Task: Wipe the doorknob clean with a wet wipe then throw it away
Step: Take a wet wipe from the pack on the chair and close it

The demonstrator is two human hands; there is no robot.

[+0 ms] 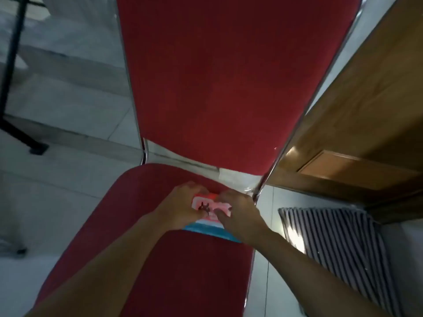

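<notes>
1. Floor (68, 99) of pale tiles is under everything, and it looks dim.
2. A red chair (217, 76) stands in the middle, with a tall red back, a red seat and shiny metal bars down its sides.
3. A brown wooden door (366, 110) is on the right, beside the chair back.
4. A striped mat (338, 243) lies on the floor by the bottom of the door.
5. A black stand (13, 72) is far off on the left.
6. The person's left hand (180, 207) rests on the left side of the pack, fingers bent over it.
7. The right hand (240, 213) is bent over the right side, with its fingers on the top.
8. The wet wipe pack (206, 210), pink on top with a blue edge, sits at the back of the seat between both hands.
9. I cannot tell how hard either hand holds it.
</notes>
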